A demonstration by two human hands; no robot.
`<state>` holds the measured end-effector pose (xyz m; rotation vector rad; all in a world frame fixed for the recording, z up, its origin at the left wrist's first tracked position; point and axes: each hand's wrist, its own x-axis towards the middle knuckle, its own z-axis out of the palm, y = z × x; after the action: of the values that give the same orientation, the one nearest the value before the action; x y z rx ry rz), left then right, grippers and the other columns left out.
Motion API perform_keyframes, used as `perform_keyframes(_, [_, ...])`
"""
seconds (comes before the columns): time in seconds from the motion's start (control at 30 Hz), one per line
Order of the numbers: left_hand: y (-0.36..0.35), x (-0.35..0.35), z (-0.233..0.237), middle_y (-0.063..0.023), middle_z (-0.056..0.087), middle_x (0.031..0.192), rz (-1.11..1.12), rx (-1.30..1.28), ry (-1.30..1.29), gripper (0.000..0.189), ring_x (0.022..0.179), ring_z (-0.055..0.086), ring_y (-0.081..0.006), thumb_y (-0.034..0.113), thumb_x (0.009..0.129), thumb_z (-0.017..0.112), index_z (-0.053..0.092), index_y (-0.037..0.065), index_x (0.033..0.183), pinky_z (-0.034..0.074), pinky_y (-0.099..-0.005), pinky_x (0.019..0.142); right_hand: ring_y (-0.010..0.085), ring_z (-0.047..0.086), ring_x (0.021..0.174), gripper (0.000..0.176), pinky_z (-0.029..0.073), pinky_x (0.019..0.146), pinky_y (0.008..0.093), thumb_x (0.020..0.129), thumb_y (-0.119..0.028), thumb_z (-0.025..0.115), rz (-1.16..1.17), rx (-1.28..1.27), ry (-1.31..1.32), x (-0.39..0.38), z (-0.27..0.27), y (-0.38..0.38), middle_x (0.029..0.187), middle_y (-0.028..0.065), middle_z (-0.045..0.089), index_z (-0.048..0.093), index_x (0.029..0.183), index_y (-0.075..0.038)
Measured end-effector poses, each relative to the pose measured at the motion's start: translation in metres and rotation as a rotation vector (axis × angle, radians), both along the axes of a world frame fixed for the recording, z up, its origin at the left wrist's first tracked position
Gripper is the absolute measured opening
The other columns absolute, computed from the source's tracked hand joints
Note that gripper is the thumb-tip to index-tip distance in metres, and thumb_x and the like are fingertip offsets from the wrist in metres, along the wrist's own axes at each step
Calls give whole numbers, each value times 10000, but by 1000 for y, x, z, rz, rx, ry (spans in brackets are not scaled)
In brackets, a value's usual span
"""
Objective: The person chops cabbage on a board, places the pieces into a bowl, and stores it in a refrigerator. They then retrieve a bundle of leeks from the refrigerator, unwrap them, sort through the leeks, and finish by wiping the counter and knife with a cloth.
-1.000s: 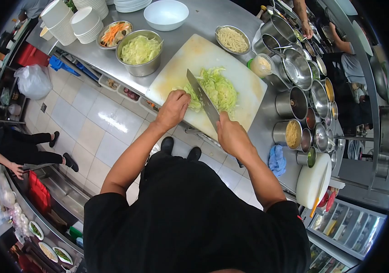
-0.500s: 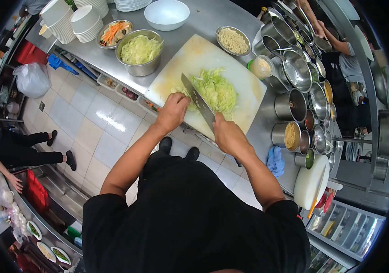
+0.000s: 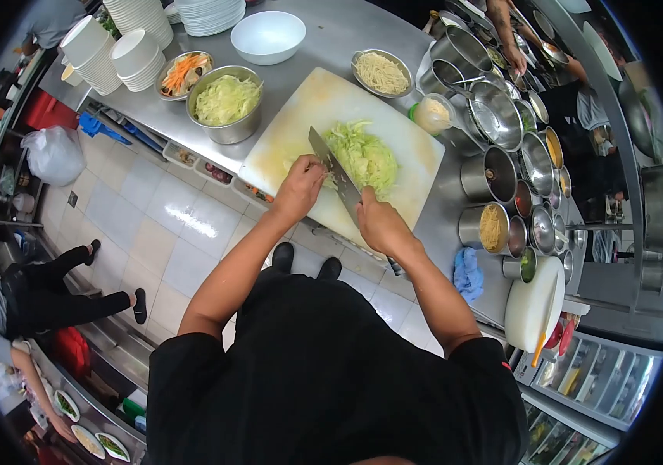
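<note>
My right hand (image 3: 383, 225) is wrapped round the handle of a kitchen knife (image 3: 331, 167), whose broad blade points away to the upper left over the cutting board (image 3: 417, 182). On the blade's right lies a heap of shredded cabbage (image 3: 362, 159), pale green. My left hand (image 3: 299, 188) is closed beside the blade's left face, fingertips curled together near a few pale shreds; what they hold, if anything, is hidden. Beyond the board's left side stands a metal pot of shredded cabbage (image 3: 227, 102).
A bowl of noodles (image 3: 381, 72), a white bowl (image 3: 268, 37) and a bowl of carrot strips (image 3: 184, 75) stand behind the board. Metal pots (image 3: 488, 177) crowd the right, near a blue cloth (image 3: 469, 274). Co-workers (image 3: 60, 287) are at left and upper right.
My left hand has shifted slightly right, closer to the blade. The knife stays beside the heap. At left, a co-worker has moved, with an arm reaching lower toward the plates.
</note>
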<state>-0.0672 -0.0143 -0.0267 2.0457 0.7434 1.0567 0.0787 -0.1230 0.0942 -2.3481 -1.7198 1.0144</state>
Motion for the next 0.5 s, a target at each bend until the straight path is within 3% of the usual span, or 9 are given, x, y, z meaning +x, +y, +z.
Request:
perform_keyframes(0.07, [2,-8,0,-142,551,954,52,260,84,141,936,533,-333,-16,797,629,601,13,933,443,-387,825,499,603,805,240,449,747,550,967,-157,353,22,2,-10,-1,11,-2,822,348,603,407,1056,59])
perform_keyframes(0.23, [2,-13,0,-146,551,939,28,192,95,162,927,528,-338,-19,787,624,593,2,945,439,-393,815,522,575,738,214,422,704,571,958,-165,397,16,50,-43,-2,20,-15,765,356,586,400,1048,29])
perform_keyframes(0.3, [2,-13,0,-149,551,941,15,190,98,168,928,528,-340,-23,785,619,590,-1,949,440,-396,814,493,613,805,205,460,746,543,871,-21,387,93,-21,-96,-5,26,-13,826,360,601,410,1057,62])
perform_keyframes(0.5, [2,-20,-2,-154,549,950,-27,187,109,194,918,531,-347,-55,777,596,581,0,963,446,-398,810,489,618,815,213,469,754,537,828,21,396,124,-30,-123,-14,-6,-2,835,362,604,416,1035,71])
